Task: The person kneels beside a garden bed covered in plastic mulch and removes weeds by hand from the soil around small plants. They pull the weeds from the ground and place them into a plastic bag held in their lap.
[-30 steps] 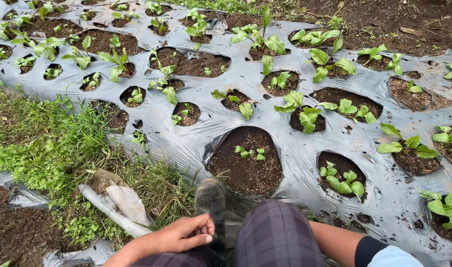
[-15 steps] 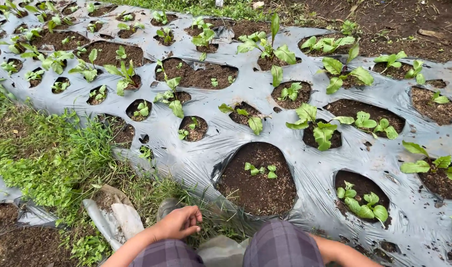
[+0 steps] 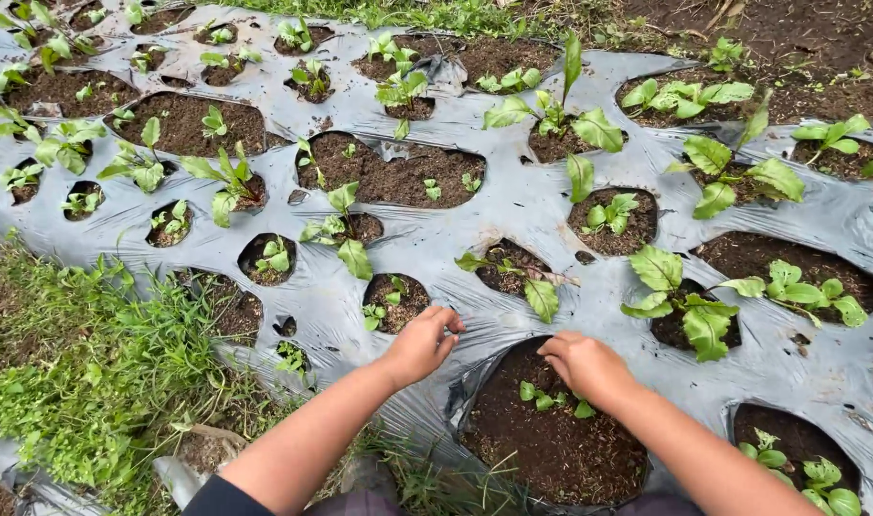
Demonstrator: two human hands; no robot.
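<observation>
Silver mulch film (image 3: 513,205) blankets the bed, holes cut so seedlings reach soil. At the nearest hole (image 3: 551,449), left hand (image 3: 419,342) presses loosely curled fingers on film beside it; right hand (image 3: 582,365) cups over tiny sprouts (image 3: 542,397) inside, fingers hidden.

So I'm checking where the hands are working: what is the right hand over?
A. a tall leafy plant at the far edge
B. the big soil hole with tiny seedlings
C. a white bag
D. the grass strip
B: the right hand rests at the rim of the soil hole, just above its seedlings.
</observation>
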